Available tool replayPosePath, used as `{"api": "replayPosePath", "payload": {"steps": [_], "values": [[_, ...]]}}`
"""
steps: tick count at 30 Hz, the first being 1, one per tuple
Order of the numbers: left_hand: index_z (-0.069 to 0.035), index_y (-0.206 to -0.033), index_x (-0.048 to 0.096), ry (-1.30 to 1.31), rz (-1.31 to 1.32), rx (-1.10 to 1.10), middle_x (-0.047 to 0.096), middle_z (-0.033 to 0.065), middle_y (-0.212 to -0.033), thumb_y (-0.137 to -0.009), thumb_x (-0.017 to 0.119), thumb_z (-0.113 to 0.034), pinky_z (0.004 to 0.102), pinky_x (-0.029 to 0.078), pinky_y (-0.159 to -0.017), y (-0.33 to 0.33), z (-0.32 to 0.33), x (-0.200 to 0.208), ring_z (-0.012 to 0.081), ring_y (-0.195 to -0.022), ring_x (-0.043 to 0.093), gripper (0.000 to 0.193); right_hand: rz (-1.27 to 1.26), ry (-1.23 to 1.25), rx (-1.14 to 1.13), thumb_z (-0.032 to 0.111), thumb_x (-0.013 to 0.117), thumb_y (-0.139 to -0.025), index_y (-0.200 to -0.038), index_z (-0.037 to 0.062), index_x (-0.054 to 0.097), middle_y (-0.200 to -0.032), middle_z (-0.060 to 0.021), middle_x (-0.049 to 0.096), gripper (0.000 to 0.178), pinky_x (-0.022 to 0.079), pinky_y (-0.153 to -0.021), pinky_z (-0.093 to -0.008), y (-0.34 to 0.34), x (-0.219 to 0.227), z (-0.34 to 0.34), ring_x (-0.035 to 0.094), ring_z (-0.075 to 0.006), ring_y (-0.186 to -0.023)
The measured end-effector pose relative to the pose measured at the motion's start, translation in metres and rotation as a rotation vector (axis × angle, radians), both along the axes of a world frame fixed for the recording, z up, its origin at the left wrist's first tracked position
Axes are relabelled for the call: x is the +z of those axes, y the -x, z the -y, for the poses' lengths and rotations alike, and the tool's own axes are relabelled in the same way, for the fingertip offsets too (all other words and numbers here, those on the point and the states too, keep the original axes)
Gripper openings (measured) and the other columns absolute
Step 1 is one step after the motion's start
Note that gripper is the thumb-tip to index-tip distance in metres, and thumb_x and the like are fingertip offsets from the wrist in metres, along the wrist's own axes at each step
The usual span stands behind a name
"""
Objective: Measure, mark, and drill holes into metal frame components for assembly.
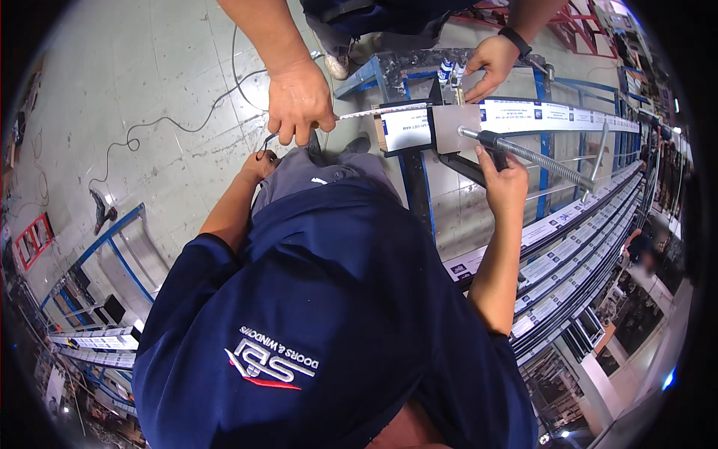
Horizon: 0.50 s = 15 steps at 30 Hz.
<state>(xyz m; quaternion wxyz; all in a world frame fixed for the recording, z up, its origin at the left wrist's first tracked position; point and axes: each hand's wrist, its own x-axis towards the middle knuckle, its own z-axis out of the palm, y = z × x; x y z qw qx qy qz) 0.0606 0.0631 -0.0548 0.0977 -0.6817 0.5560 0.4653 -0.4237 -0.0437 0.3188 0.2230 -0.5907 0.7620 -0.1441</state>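
My right hand (505,178) is closed round the black body of a screw clamp (490,140). Its long threaded rod slants out to the right and ends in a sliding cross bar. The clamp's tip presses against a pale square plate (457,126) on a long film-covered profile (553,116). My left hand (259,165) rests low beside my thigh, its fingers mostly hidden. A co-worker opposite holds out a tape measure blade (381,111) along the profile's left end with one hand (299,101). The co-worker's other hand (490,66) is beside small bottle-like objects (447,72) behind the plate.
A blue metal frame (421,198) supports the profile. More film-covered profiles (568,247) lie stacked at the right. A black cable (157,120) winds over the tiled floor at left, where a power drill (100,209) and a red frame (33,241) lie.
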Motion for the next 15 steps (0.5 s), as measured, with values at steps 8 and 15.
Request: {"api": "replayPosePath", "payload": {"steps": [8, 15], "values": [[-0.010, -0.124, 0.080, -0.039, -0.011, -0.002, 0.076, 0.0216, -0.129, -0.102, 0.058, -0.048, 0.0479, 0.056, -0.107, -0.001, -0.014, -0.012, 0.0403, -0.122, 0.072, 0.049, 0.036, -0.002, 0.004, 0.029, 0.086, -0.096, -0.119, -0.0002, 0.081, -0.099, -0.0110, 0.082, 0.037, 0.055, -0.086, -0.0323, -0.004, 0.000, 0.001, 0.071, -0.0162, -0.087], [-0.007, -0.117, 0.080, -0.007, -0.034, -0.005, 0.077, 0.0239, -0.122, -0.101, 0.057, -0.043, 0.0500, 0.057, -0.102, 0.001, -0.006, -0.010, 0.0427, -0.115, 0.073, 0.046, 0.035, -0.011, -0.001, 0.026, 0.086, -0.097, -0.119, -0.0002, 0.081, -0.098, -0.0090, 0.081, 0.034, 0.055, -0.085, -0.0315, -0.002, -0.002, 0.000, 0.070, -0.0148, -0.087]]}}
